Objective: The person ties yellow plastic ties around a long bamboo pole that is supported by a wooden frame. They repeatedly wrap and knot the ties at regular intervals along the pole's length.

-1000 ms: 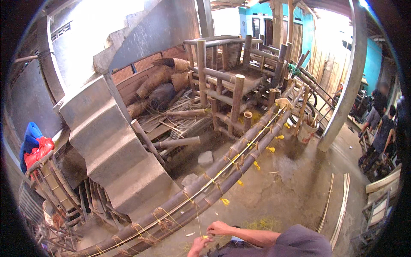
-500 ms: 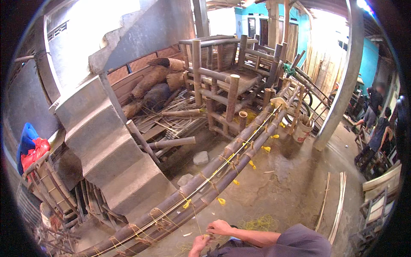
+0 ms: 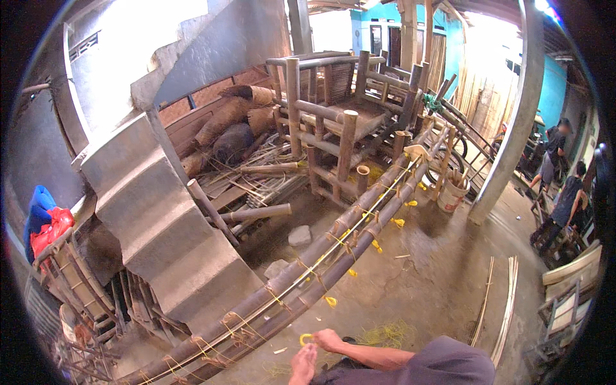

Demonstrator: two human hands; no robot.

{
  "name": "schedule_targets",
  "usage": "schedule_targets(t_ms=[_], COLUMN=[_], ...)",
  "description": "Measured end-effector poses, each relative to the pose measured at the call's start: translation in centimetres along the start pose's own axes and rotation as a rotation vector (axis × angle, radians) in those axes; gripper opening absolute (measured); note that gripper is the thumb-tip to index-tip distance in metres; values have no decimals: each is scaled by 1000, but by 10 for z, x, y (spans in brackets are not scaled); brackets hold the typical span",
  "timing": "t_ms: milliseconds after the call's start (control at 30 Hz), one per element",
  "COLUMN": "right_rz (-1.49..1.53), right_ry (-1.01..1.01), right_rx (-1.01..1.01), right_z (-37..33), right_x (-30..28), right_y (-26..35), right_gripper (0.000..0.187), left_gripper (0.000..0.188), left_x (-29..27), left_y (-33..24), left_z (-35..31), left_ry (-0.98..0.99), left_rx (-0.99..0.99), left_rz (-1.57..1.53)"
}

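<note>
At the lower middle, my right hand (image 3: 328,341) has its fingers pinched at a small yellow loop of cord (image 3: 306,336). Just below and to its left, my left hand (image 3: 303,367) is raised with its fingertips closed at the bottom of the same loop. Both hands are held close together, in front of two long dark bamboo poles (image 3: 319,289) that run from the lower left toward the upper right. Thin yellow cords tie across the poles, and several small yellow bundles (image 3: 330,301) hang along the nearer one.
A tangle of yellow cord (image 3: 385,335) lies on the floor past my right forearm. Concrete steps (image 3: 170,237) rise at left. Beyond the poles stand a bamboo frame (image 3: 350,128) and a bucket (image 3: 453,193). At right are thin strips (image 3: 505,314), a pillar (image 3: 513,128) and two people.
The yellow loop now shows between my hands. A yellow bundle seen earlier on the poles' near part no longer shows there. My left hand has turned more upright.
</note>
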State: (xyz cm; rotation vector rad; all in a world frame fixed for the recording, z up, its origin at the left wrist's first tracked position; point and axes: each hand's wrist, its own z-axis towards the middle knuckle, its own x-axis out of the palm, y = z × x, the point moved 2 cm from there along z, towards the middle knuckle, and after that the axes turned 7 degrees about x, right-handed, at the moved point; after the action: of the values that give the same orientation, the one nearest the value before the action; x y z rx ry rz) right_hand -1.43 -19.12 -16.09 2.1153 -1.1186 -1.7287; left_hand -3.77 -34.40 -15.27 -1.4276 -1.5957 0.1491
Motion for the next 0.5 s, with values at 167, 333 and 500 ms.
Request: schedule_targets(t_ms=[167,333,500], right_rz=[504,140,60], right_ry=[179,281,101], right_rx=[-53,-264,-662], right_z=[-27,-34,-14], right_x=[-2,-82,-77], right_y=[38,113,126], right_gripper=[27,23,18], left_gripper=[27,28,39], left_x=[20,-8,3], left_y=[-21,-51,-110], left_z=[-26,0,6], left_ry=[-8,2,443], left_rx=[108,156,420], left_rz=[306,710,1396])
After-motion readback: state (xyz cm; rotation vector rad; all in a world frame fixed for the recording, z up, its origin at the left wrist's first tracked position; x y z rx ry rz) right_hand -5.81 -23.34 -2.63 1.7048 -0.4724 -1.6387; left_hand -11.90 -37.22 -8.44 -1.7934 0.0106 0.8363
